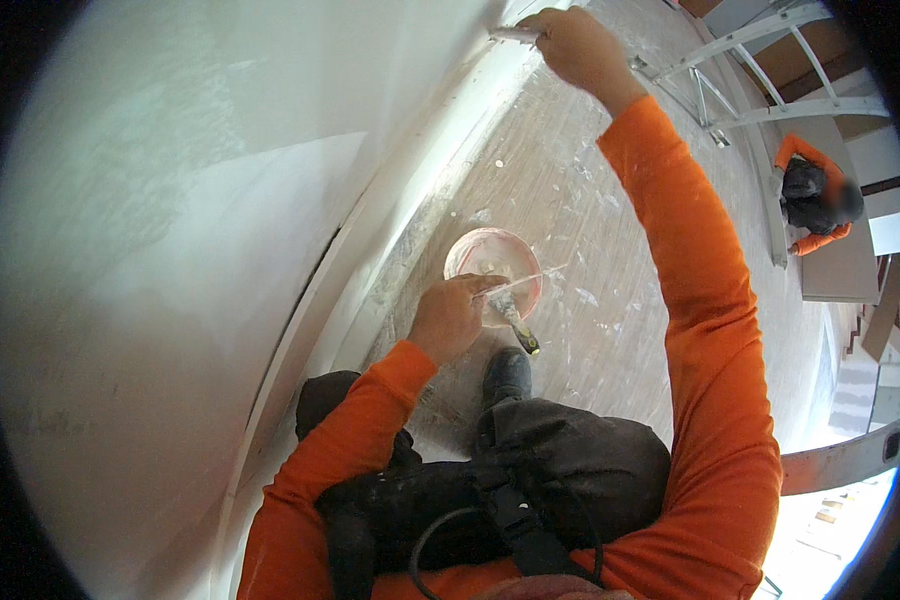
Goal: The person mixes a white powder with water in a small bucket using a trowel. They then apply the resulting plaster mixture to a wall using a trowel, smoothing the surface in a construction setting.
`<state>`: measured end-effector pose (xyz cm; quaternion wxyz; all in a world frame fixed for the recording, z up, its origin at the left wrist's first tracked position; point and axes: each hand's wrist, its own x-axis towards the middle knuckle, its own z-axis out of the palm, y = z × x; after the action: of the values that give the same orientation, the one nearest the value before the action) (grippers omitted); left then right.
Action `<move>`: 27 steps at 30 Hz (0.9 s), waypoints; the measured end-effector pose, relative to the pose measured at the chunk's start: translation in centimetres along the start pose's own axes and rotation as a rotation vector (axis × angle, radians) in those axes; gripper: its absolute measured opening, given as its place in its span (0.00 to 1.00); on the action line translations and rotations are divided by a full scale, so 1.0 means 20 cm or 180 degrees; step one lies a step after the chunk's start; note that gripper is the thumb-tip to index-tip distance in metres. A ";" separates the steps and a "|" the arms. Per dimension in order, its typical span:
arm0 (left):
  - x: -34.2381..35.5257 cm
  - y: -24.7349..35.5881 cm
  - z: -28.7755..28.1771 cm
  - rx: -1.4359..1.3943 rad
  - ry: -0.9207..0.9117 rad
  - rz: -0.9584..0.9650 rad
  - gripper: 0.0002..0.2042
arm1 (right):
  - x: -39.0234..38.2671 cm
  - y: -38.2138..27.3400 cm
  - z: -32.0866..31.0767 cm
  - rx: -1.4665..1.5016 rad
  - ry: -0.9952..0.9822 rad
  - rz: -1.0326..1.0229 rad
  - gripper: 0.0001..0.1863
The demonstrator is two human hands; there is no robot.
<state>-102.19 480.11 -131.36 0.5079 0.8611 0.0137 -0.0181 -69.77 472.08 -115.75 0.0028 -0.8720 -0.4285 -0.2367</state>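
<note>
Jutting from R hand (582, 55) twd wall (300, 120): tool (513, 36)

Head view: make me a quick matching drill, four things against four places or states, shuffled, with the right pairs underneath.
Things
1. Left hand
2. Right hand
3. Bucket
4. Ladder

Places or states
A. Round, on the floor
B. Stretched far forward near the foot of the wall, holding a pale tool
C. Metal, at the picture's upper right
D. At the bucket, gripping a thin flat tool

Right pairs
1-D, 2-B, 3-A, 4-C
</note>
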 end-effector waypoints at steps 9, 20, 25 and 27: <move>0.02 0.00 0.06 0.0092 -0.0264 0.0044 0.18 | -0.37 -0.51 -0.28 0.0653 0.0428 -0.0245 0.16; -0.02 0.06 -0.03 0.0299 -0.0393 -0.0331 0.17 | -0.37 -0.13 0.30 0.1896 0.1974 0.0747 0.19; -0.04 -0.04 -0.02 0.0328 -0.0290 -0.0356 0.18 | -0.35 -0.21 0.54 0.1135 0.1531 0.1229 0.25; -0.03 -0.03 -0.01 0.0258 -0.0290 -0.0342 0.18 | -0.38 -0.27 0.59 0.1092 0.1412 0.0911 0.29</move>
<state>-102.80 480.57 -131.85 0.4709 0.8773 0.0361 -0.0850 -72.89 472.21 -130.37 0.2766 -0.8373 -0.3241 -0.3425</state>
